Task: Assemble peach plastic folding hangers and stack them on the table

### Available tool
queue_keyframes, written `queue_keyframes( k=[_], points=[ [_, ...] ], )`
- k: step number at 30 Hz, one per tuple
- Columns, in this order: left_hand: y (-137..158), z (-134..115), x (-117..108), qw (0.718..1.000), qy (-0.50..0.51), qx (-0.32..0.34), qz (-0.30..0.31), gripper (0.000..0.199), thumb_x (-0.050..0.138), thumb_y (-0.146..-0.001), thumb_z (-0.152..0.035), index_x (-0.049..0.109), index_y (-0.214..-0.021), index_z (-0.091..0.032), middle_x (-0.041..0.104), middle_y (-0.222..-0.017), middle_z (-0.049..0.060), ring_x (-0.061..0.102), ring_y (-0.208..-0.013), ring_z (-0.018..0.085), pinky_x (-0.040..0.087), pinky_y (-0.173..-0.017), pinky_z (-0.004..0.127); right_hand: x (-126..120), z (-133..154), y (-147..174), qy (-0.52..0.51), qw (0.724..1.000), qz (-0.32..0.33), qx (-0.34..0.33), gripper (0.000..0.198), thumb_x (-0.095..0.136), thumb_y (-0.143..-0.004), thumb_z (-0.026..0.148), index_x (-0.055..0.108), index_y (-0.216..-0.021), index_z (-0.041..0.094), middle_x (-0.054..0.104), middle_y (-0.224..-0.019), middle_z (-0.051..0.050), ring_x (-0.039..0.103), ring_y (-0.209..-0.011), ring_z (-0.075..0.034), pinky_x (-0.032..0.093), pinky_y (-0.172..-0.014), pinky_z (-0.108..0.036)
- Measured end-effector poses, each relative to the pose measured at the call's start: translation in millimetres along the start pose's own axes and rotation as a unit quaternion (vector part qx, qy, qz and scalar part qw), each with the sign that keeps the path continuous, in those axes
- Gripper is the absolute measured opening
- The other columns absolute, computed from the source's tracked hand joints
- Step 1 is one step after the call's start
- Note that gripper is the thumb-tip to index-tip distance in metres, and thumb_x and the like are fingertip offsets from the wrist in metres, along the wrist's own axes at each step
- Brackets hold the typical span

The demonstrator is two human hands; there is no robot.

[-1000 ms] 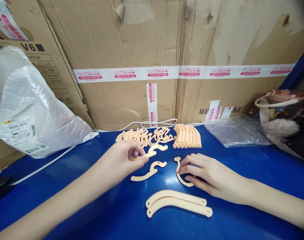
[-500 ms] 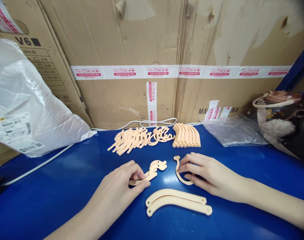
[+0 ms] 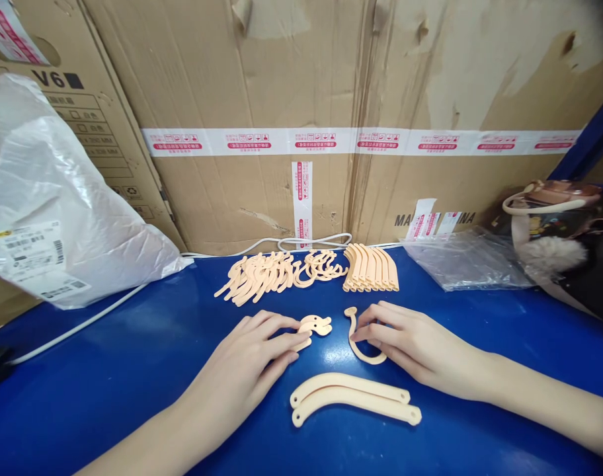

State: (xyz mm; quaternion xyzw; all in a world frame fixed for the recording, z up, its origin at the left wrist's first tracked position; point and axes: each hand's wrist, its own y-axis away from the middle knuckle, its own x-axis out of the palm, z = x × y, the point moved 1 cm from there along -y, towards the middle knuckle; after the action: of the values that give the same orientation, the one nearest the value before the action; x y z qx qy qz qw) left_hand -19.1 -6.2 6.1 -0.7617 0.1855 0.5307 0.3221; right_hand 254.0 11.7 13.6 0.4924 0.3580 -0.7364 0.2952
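Observation:
My left hand [image 3: 249, 354] has its fingers over a pair of overlapping wavy, pale wood-coloured pieces [image 3: 316, 324] with small dark holes; fingers and thumb are about them, and their left ends are hidden. My right hand [image 3: 410, 340] is curled at a hook-shaped pale piece [image 3: 365, 357] with a flat rounded end, its fingertips touching the inside of the curve. This piece lies on the blue table. In front of both hands lie two long curved bars [image 3: 351, 398] side by side, holes at their ends.
Behind my hands are a heap of wavy pieces [image 3: 256, 274], several hook pieces [image 3: 319, 266] and stacked curved bars [image 3: 371, 268]. A white plastic parcel [image 3: 68, 198] stands left, a clear bag [image 3: 467, 261] right. A cable [image 3: 83, 324] and large cartons [image 3: 252, 192] line the back.
My left hand's fingers have stretched out from a curled pinch and now cover more of the wavy pieces. My right hand has barely moved on the hook-shaped piece.

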Motion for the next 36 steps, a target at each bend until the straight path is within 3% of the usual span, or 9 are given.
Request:
queue_keyframes(
  k=[13,19,24,30,36],
  points=[
    [1,1,5,1.000,-0.024,0.004,-0.006,0.037,0.039,-0.100,-0.027,0.047,-0.135,-0.033,0.054,-0.130,0.001,0.050,-0.115,0.021,0.044,-0.094,0.039,-2,4,0,-0.021,1.000,0.002,0.021,0.031,0.038,-0.097,0.019,0.060,-0.120,0.021,0.057,-0.110,-0.008,0.056,-0.097,-0.017,0.048,-0.084,-0.029],
    [1,-1,-3,0.999,-0.021,0.000,-0.032,0.034,0.038,-0.099,-0.024,0.050,-0.130,-0.030,0.057,-0.126,0.002,0.051,-0.113,0.020,0.044,-0.091,0.035,-6,5,0,-0.008,1.000,-0.017,0.014,0.030,0.039,-0.098,0.021,0.060,-0.119,0.022,0.059,-0.107,-0.008,0.057,-0.096,-0.017,0.048,-0.082,-0.030],
    [1,1,-10,0.998,-0.045,-0.009,-0.053,0.022,0.044,-0.096,-0.022,0.064,-0.103,-0.026,0.067,-0.104,0.000,0.058,-0.097,0.019,0.043,-0.080,0.032,-10,3,-6,0.016,1.000,-0.023,0.005,0.030,0.042,-0.097,0.022,0.058,-0.122,0.022,0.059,-0.120,-0.009,0.054,-0.109,-0.019,0.044,-0.092,-0.036],
    [0,12,1,0.996,-0.059,0.029,-0.067,0.025,0.044,-0.096,-0.018,0.065,-0.107,-0.027,0.070,-0.103,-0.001,0.058,-0.092,0.019,0.040,-0.077,0.032,-10,8,-21,0.023,0.999,0.007,-0.024,0.036,0.045,-0.097,0.031,0.054,-0.131,0.023,0.053,-0.137,-0.008,0.044,-0.129,-0.021,0.034,-0.107,-0.043],
    [0,10,0,0.995,-0.068,0.029,-0.073,0.024,0.046,-0.095,-0.017,0.065,-0.108,-0.024,0.070,-0.105,0.000,0.057,-0.097,0.020,0.039,-0.080,0.033,-2,7,-29,0.018,1.000,0.017,-0.019,0.039,0.046,-0.096,0.036,0.055,-0.130,0.020,0.053,-0.136,-0.010,0.044,-0.127,-0.022,0.032,-0.109,-0.044]
  ],
)
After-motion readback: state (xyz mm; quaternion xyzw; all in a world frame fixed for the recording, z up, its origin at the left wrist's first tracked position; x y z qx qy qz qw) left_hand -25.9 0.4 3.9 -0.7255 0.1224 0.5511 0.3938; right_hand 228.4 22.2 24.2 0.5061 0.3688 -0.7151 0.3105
